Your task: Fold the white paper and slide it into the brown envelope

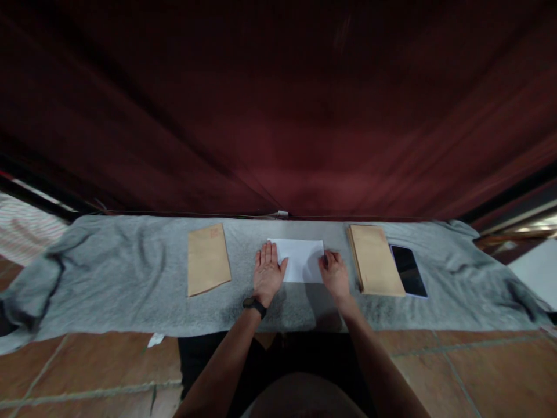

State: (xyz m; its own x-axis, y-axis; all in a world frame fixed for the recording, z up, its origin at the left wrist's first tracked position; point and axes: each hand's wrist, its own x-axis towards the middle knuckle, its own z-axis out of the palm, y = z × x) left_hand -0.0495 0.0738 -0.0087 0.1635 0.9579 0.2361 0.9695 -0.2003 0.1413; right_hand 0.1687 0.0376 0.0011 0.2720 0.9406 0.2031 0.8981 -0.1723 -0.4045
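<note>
A white sheet of paper (pixel 301 261) lies flat on the grey cloth, straight in front of me. My left hand (pixel 267 273) rests palm down over its left edge, fingers stretched out and the thumb spread across the paper. At the right edge, my right hand (pixel 335 274) has its fingers curled in and closed on the paper's border; the fingertips are partly hidden. To the left lies a single brown envelope (pixel 209 260), slightly turned, with a small reddish mark near its top corner. Right of my right hand is a stack of brown envelopes (pixel 376 261).
A phone (pixel 409 270) with a dark screen lies beside the stack, partly under it. The grey cloth (pixel 126 273) covers a long narrow surface, wrinkled toward both ends. Behind it hangs a dark red curtain (pixel 278 128). A white scrap (pixel 155 339) is on the tiled floor.
</note>
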